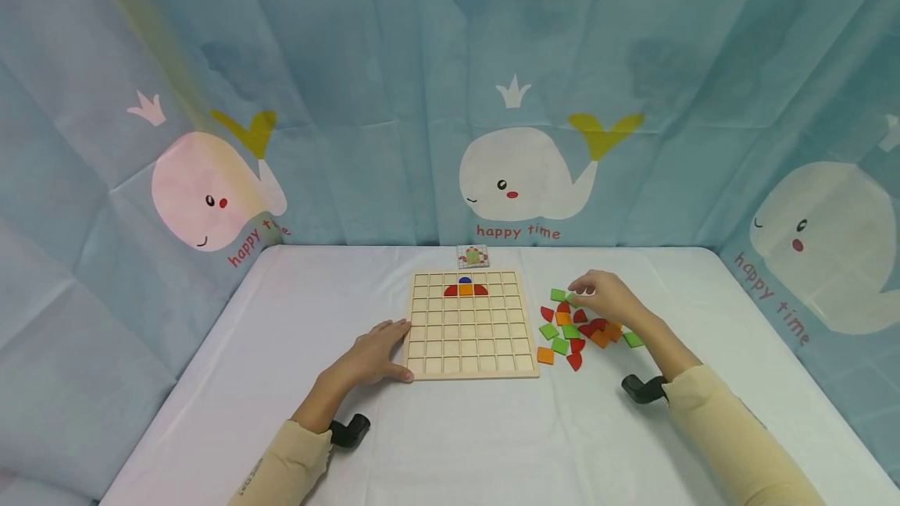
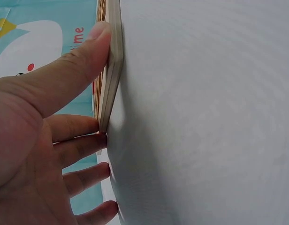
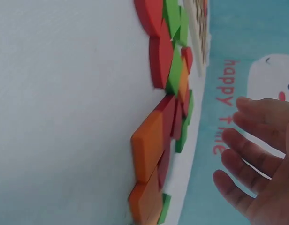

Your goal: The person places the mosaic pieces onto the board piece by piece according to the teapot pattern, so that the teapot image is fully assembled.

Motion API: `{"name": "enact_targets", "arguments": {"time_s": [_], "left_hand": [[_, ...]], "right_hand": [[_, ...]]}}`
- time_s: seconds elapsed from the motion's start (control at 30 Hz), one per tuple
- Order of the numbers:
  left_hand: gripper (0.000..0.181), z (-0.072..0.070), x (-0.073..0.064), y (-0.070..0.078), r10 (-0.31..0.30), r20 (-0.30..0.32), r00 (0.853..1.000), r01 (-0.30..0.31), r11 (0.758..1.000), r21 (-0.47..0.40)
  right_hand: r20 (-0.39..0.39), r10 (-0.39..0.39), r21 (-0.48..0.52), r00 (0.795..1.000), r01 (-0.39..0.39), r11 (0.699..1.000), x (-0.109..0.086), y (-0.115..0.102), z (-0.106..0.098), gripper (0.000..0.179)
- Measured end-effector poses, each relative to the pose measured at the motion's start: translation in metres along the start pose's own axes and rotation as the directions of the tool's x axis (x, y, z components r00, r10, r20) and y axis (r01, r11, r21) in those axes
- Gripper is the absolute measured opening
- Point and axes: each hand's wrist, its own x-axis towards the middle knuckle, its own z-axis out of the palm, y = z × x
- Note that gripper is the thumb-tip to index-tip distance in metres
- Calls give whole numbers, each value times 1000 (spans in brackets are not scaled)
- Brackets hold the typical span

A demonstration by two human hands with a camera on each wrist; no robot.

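In the head view, we are seeing a wooden grid board [image 1: 450, 350] lying mid-tabletop [image 1: 492, 443], toward the far edge, between the two hands. The left hand [image 1: 373, 354] is touching the board's left edge, its thumb by the near-left corner. A blue piece [image 1: 466, 281], an orange square [image 1: 466, 290] and two red pieces [image 1: 451, 290] are sitting near the board's far edge. Off its right edge, loose pieces [image 1: 570, 331] are lying scattered, the right hand [image 1: 606, 297] hanging over a green one. A patterned card [image 1: 473, 256] is lying at the tabletop's far edge.

In the left wrist view, we are seeing nearly straight, spread fingers, the thumb resting against the board's side.

In the right wrist view, we are seeing loosely extended fingers holding nothing, apart from the pieces in sight.
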Motion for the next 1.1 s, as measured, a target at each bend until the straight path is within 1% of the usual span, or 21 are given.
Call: {"name": "enact_targets", "arguments": {"time_s": [0.07, 0.23, 0.4, 0.47, 0.63, 0.77, 0.93, 1.1], "left_hand": [[95, 0, 0, 0, 0, -1, 1000, 0, 1000, 3], [95, 2, 0, -1, -11, -5, 1000, 11, 1000, -20], [95, 3, -1, -1, -16, -5, 1000, 16, 1000, -26], [95, 3, -2, 0, -16, -4, 1000, 16, 1000, -24], [94, 1, -3, 2, -13, -3, 1000, 13, 999, -30], [93, 1, -3, 2, -15, -3, 1000, 15, 1000, -28], [93, 2, -2, 2, -25, -4, 1000, 25, 999, -24], [93, 1, -1, 2, -23, -1, 1000, 23, 1000, -21]], "right_hand": [[6, -1, 4, 1000, 1, 1000, 0, 4, 0, 31], [17, 22, 6, 1000, -22, 1000, 4, 12, 1, 31], [47, 74, -9, 996, -73, 997, 11, 15, 5, 32], [59, 106, -11, 993, -106, 994, 14, 16, 7, 34], [77, 138, -38, 987, -135, 990, 21, 17, 11, 39], [80, 144, -79, 986, -137, 987, 24, 17, 14, 39], [73, 126, -122, 989, -116, 986, 26, 17, 17, 37], [58, 122, -133, 991, -114, 985, 27, 16, 19, 34]]}}
